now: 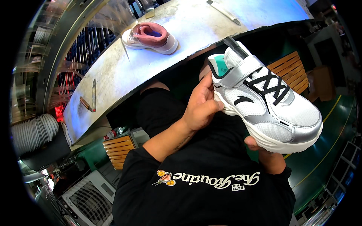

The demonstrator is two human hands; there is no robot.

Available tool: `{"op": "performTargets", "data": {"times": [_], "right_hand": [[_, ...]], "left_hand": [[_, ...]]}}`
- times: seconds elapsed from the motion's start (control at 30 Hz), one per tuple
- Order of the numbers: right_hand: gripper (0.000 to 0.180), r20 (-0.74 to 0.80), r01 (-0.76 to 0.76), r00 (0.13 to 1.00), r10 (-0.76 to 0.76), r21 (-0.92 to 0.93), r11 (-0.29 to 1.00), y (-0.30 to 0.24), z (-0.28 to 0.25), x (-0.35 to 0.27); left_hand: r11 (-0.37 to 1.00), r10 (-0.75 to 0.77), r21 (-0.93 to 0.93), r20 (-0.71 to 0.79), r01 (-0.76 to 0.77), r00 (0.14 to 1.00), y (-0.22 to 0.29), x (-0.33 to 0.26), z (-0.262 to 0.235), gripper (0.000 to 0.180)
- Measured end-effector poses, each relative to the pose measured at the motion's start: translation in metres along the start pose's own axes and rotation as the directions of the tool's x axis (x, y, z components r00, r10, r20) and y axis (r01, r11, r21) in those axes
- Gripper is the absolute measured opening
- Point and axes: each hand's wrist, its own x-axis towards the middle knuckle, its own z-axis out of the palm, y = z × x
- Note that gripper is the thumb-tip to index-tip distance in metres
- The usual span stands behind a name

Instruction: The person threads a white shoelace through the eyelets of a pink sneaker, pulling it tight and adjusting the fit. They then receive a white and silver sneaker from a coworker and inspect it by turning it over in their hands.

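I hold a white and silver sneaker (264, 105) with black laces, a strap and a teal lining above my lap. My left hand (201, 105) grips its heel end, thumb against the side of the sole. Under the toe end of the sole sits my right hand (260, 148), fingers curled up, mostly hidden by the shoe. A second shoe (151, 37), white with a pink collar, lies on the pale worktable (124, 75) beyond my knees, out of either hand's reach.
On the table lie a slim tool (94, 94) and a short brown stick (85, 103) at the left, and a long flat tool (224, 11) at the far end. Wooden slatted crates (118, 148) (292, 71) stand beside me on a green floor. A ribbed duct (36, 132) runs at left.
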Motion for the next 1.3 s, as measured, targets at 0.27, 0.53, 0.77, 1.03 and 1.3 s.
{"op": "performTargets", "data": {"times": [0.27, 0.53, 0.77, 1.03, 1.3], "right_hand": [[0.093, 0.092, -0.012, 0.996, 0.018, -0.065, 0.998, -0.004, -0.006, 0.003], [0.096, 0.067, -0.036, 0.997, 0.037, -0.019, 0.999, -0.003, -0.002, 0.001], [0.099, -0.066, -0.023, 0.997, 0.027, 0.06, 0.998, 0.007, 0.007, -0.006], [0.102, -0.299, -0.076, 0.878, 0.374, 0.684, 0.726, 0.026, 0.034, -0.018], [0.105, -0.309, -0.004, 0.825, 0.474, 0.835, 0.551, 0.029, 0.048, -0.028]], "left_hand": [[0.999, -0.016, -0.028, -0.039, 0.015, 0.999, -0.001, -0.002, -0.002, 0.088], [0.999, -0.031, -0.045, -0.032, 0.03, 0.999, 0.0, -0.004, 0.003, 0.097], [0.999, 0.032, 0.012, 0.059, -0.032, 0.998, 0.0, -0.001, -0.002, 0.1], [0.986, 0.106, 0.126, 0.028, -0.109, 0.994, -0.003, -0.004, -0.001, 0.104], [0.953, 0.19, 0.237, 0.015, -0.188, 0.982, -0.004, -0.005, 0.0, 0.1]]}}
